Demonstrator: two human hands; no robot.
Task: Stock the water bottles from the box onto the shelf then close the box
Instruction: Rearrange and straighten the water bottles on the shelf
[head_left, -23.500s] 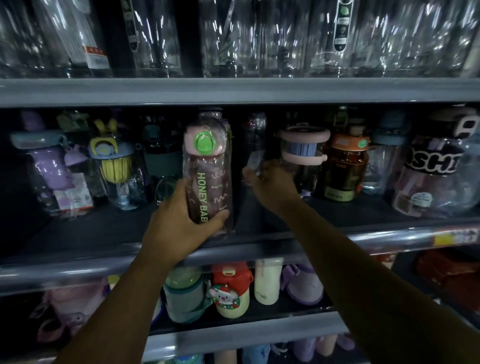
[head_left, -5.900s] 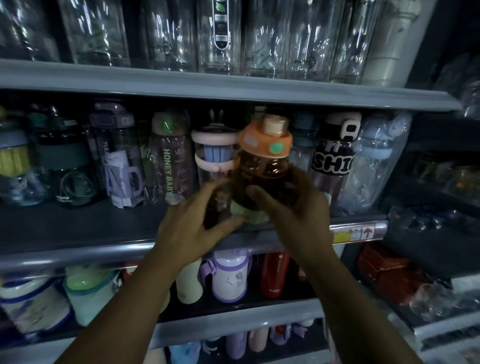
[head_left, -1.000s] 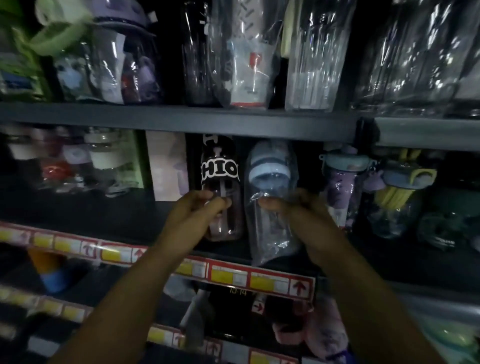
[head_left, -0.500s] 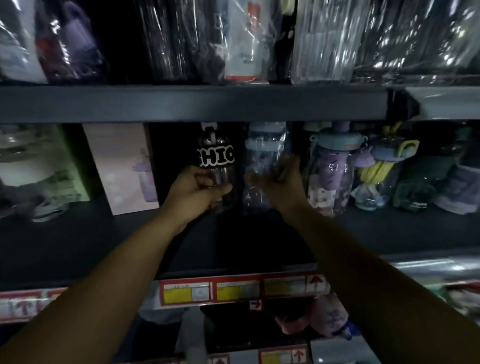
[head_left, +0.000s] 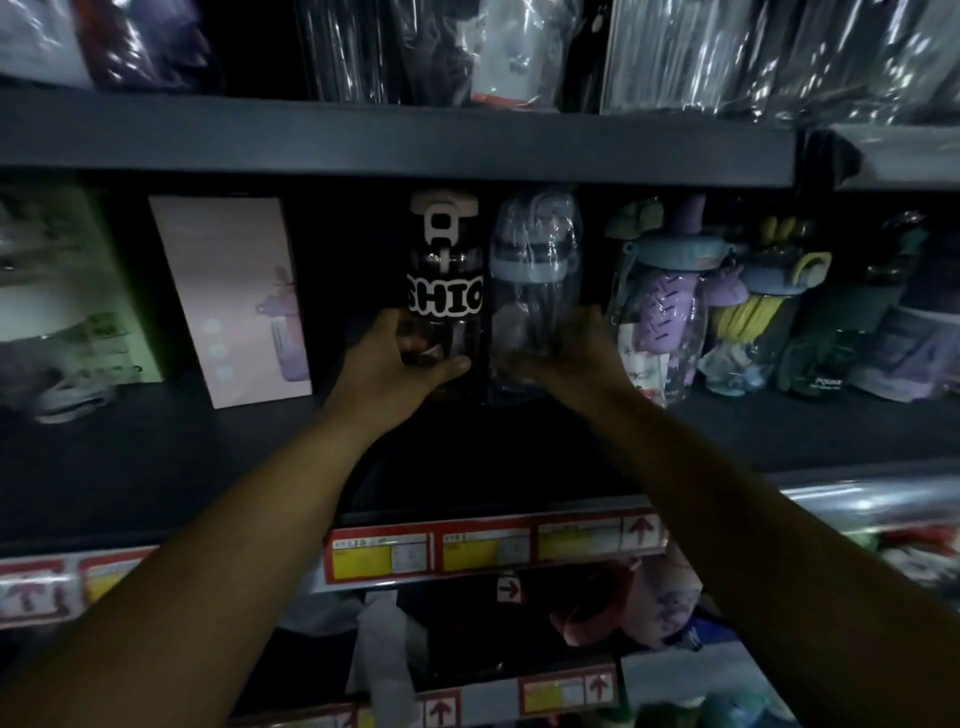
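2 hands (head_left: 395, 364) grip 2 bottles (head_left: 535, 291) upright on shelf (head_left: 779, 436).

Black bottle (head_left: 444, 291), white lettering; pink box (head_left: 234, 296)

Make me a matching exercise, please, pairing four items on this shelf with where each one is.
Things: 1 black lettered bottle; 2 clear wrapped bottle; 3 pink box; 4 purple bottle.
Places: A farthest left of the four; B in the right hand; C farthest right of the four; D in the left hand.
Pairs: 1-D, 2-B, 3-A, 4-C.
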